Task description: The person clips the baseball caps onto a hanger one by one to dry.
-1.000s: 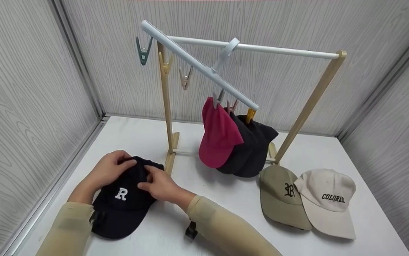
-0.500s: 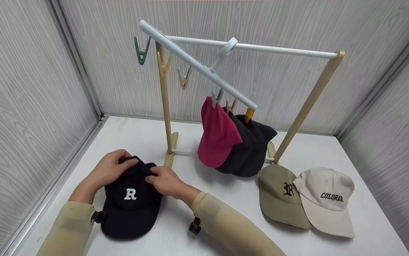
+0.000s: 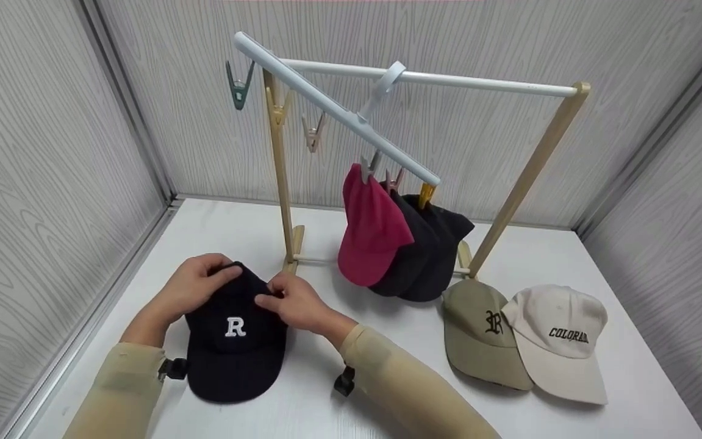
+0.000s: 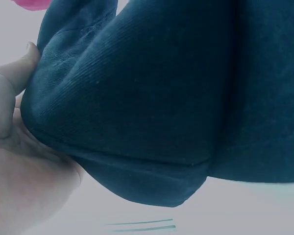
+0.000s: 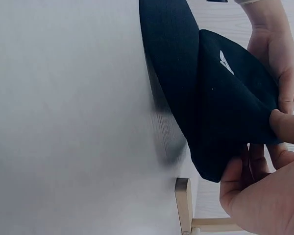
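A dark navy baseball cap point(image 3: 235, 360) with a white letter R stands at the table's left, its brim toward me. My left hand point(image 3: 195, 286) grips the top left of the crown, thumb on the front and fingers behind. At the crown's right side my right hand point(image 3: 302, 305) pinches the fabric between thumb and fingers. In the right wrist view, the fingers point(image 5: 232, 178) curl under the cap's edge while the thumb presses its outside. The left wrist view shows the cap's dark side point(image 4: 137, 98) filling most of the picture, with the left thumb against it.
Behind, a wooden rack point(image 3: 524, 183) carries a pale blue hanger point(image 3: 326, 103) with clips. A magenta cap point(image 3: 372, 238) and dark caps point(image 3: 442, 244) hang from it. An olive cap point(image 3: 479, 335) and a cream cap point(image 3: 564, 341) lie at the right. Grey panels point(image 3: 33, 152) wall the table.
The navy cap has shifted right and turned to face me more squarely. My right hand has moved right along with its side; the left hand keeps its grip at the top.
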{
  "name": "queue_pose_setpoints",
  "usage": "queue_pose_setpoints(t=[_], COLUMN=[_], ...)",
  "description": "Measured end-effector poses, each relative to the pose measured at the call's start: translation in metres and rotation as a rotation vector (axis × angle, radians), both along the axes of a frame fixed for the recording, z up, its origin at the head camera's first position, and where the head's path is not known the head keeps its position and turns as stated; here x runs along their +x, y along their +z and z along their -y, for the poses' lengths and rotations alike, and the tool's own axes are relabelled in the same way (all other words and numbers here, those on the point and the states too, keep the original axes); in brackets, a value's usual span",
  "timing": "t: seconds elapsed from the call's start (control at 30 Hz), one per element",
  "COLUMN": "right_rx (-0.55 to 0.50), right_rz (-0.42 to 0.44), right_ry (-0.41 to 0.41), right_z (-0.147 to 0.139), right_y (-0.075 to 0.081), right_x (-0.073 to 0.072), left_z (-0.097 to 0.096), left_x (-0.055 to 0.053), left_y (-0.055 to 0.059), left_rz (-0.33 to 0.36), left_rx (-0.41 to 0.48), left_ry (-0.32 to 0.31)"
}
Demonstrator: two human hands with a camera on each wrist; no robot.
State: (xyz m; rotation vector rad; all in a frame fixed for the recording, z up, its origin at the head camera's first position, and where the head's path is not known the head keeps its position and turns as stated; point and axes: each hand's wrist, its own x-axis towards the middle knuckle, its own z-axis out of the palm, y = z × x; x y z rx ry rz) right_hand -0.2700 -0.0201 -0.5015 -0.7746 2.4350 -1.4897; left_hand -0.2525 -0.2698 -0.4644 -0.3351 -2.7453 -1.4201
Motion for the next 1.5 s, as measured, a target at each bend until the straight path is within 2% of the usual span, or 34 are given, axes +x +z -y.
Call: queue_pose_setpoints(t=[0.13,0.23,0.47,0.7,0.93,1.0,1.2,1.5], right_rx=[-0.018,-0.022,0.02,-0.065,-0.239,-0.26,-0.242,-0.209], right_rz=[-0.096,-0.102,-0.058,-0.019,0.17,0.2,0.193,0.154], right_ry=[0.026,0.025,-0.02,-0.076,-0.07,-0.056,0.012,-0.019], right_z=[-0.005,-0.009,-0.02,-0.032,-0.043,-0.046,-0.052,-0.059], right_y=[0.0,0.003,0.006,0.007,0.011,0.013,0.019,0.028], right_x=[-0.002,-0.002,-0.004,-0.007,-0.011,-0.012,-0.015,-0.014], left_z=[-0.004,-0.007,-0.014,-0.024,-0.034,-0.037,-0.046,-0.057], left_x=[0.001,0.001,-0.001,-0.002,-0.004,-0.005,-0.005,-0.006], left_y=[0.004,0.007,0.012,0.015,0.017,0.018,0.024,0.028], left_rz=[-0.007,-0.008,-0.008,-0.023,-0.003,-0.006,-0.027,-0.041], left_rx=[0.016,0.022,0.015,0.016,0.045,0.055,0.06,0.048], left_ry=[-0.019,-0.032,-0.042,-0.067,-0.093,-0.102,-0.119,-0.124])
